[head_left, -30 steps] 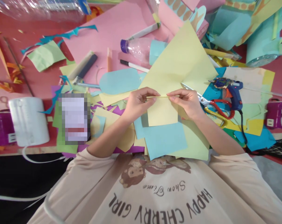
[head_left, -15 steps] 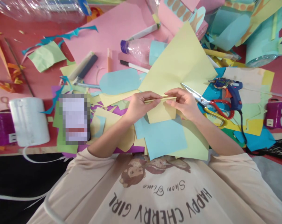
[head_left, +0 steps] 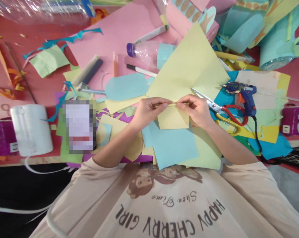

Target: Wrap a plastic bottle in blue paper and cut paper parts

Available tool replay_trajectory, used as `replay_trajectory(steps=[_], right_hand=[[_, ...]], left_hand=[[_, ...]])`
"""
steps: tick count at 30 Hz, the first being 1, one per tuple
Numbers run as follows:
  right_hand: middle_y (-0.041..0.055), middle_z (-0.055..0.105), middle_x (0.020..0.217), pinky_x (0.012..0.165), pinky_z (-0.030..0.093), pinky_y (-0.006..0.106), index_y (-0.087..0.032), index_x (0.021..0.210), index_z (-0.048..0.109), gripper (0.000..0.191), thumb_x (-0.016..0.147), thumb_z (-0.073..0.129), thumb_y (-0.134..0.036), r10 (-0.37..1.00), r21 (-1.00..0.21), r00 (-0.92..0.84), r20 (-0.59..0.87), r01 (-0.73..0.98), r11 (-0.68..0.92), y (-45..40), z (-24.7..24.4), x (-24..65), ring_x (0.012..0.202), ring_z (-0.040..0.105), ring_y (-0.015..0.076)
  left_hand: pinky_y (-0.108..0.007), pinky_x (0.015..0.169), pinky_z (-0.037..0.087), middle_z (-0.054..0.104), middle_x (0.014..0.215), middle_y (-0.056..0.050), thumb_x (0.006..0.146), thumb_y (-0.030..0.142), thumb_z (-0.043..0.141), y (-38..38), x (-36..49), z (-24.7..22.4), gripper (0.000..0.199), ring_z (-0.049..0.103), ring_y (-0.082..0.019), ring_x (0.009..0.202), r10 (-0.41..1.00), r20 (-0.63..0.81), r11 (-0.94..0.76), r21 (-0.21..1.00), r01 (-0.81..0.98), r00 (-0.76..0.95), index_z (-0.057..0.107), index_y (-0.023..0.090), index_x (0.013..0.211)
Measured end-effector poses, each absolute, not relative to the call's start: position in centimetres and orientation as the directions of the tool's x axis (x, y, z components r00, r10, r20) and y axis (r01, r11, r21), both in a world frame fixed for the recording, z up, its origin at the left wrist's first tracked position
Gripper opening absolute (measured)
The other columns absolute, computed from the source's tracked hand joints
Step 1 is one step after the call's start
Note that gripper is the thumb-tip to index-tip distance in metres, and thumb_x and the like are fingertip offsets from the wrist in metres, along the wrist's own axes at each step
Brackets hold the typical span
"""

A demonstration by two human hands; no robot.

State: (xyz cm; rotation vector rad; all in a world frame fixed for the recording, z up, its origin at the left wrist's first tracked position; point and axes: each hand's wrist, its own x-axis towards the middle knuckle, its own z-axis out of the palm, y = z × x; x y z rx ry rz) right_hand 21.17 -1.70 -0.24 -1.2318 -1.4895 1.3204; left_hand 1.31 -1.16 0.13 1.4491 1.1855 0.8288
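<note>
Both my hands pinch the far edge of a small pale yellow sheet of paper (head_left: 174,119), where a narrow fold or roll runs between my fingers. My left hand (head_left: 150,111) grips the left end of that edge with thumb and fingertips. At the right end, my right hand (head_left: 196,108) holds it the same way. The fingers hide part of the folded edge. Below the sheet lies light blue paper (head_left: 175,147). Beyond my hands spreads a large yellow-green sheet (head_left: 189,62). Scissors (head_left: 215,107) with red and yellow handles rest beside my right hand.
A blue glue gun (head_left: 249,99) lies at the right, its cord trailing toward me. A plastic bottle (head_left: 146,53) with a purple cap lies at the back, near a marker (head_left: 141,70). At the left are a blurred-out phone (head_left: 78,125) and a white box-like device (head_left: 31,129).
The fingers of both hands have drawn slightly closer together along the paper's edge. The small sheet has shifted a little to the right and hangs straighter.
</note>
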Motion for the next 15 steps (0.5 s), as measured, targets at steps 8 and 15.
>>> replay_trajectory(steps=[8,15], right_hand=[[-0.0004,0.069,0.078,0.062,0.047,0.026,-0.020,0.081,0.069,0.013,0.081,0.069,-0.033,0.973,-0.989,-0.231,-0.025,0.150,0.011,-1.51,-0.43,21.25,0.070,0.061,0.0115],[-0.0013,0.066,0.078,0.066,0.048,0.026,-0.021,0.080,0.066,0.010,0.080,0.070,-0.030,0.968,-0.991,-0.252,-0.009,0.133,0.026,-1.32,-0.37,21.22,0.072,0.061,0.0113]], left_hand=[[-0.023,0.071,0.056,0.078,0.093,-0.006,0.079,0.029,0.065,-0.99,1.31,0.10,0.021,0.071,-0.016,0.083,0.970,-0.083,0.023,0.968,0.252,0.230,0.077,0.017,0.090],[-0.023,0.074,0.058,0.077,0.095,-0.006,0.078,0.025,0.067,-1.04,1.38,0.12,0.018,0.072,-0.016,0.086,0.970,-0.073,0.022,0.976,0.219,0.230,0.076,0.017,0.091]])
